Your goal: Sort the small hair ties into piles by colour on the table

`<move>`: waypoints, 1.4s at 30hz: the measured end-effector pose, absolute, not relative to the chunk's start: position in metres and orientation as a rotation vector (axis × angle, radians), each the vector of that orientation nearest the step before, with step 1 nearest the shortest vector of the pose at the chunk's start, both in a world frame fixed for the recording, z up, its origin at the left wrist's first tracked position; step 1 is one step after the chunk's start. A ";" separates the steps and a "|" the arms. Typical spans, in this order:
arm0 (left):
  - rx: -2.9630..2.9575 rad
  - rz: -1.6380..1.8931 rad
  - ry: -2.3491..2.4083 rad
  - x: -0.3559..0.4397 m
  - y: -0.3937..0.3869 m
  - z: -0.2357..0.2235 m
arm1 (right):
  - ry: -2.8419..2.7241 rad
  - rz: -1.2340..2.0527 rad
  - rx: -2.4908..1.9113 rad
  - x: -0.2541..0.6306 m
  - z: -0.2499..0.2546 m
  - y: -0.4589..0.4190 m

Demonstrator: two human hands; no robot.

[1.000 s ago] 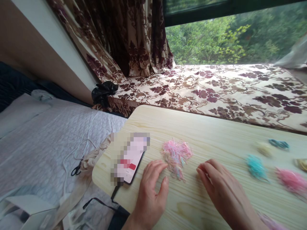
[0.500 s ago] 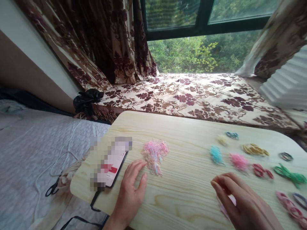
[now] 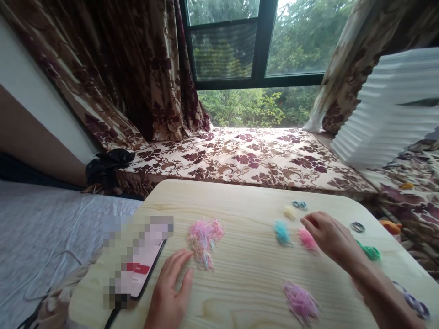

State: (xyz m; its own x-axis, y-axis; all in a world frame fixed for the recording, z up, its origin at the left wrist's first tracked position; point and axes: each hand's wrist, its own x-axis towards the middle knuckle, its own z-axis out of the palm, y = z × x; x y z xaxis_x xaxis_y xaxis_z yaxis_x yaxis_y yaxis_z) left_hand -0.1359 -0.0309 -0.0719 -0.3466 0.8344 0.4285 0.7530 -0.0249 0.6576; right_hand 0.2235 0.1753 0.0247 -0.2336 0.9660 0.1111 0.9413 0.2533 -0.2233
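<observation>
My left hand (image 3: 170, 292) lies flat on the pale wooden table (image 3: 240, 201), fingers spread, its fingertips just short of a mixed heap of tiny pink and pastel rubber bands (image 3: 204, 238). My right hand (image 3: 329, 236) reaches over the right half of the table with fingers curled together above a small bright pink pile (image 3: 306, 240); whether they pinch a band is hidden. Beside that lie a turquoise pile (image 3: 281, 231), a pale yellow pile (image 3: 289, 212) and a few blue bands (image 3: 300, 205). A purple-pink pile (image 3: 301, 303) lies near the front edge.
A phone (image 3: 139, 265) with a cable lies at the table's left end. Green bands (image 3: 369, 252), a dark ring (image 3: 358, 226) and purple bands (image 3: 413, 304) sit at the right. Behind are a floral window-seat cushion (image 3: 247, 155), curtains and a black bag (image 3: 104, 163). A grey bed (image 3: 37, 228) lies left.
The view has swung right and up. My right hand moved from the near edge forward to the bright pink pile, uncovering the purple-pink pile. My left hand has kept its place.
</observation>
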 end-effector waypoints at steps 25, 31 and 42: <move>1.807 1.346 2.131 -0.136 -0.031 -0.077 | -2.479 0.226 -2.150 0.202 0.038 0.226; 1.781 1.360 2.107 -0.135 -0.032 -0.077 | -2.421 0.182 -2.074 0.210 0.051 0.221; 1.723 1.374 2.054 -0.123 -0.033 -0.049 | -2.354 0.246 -1.119 0.164 0.000 0.094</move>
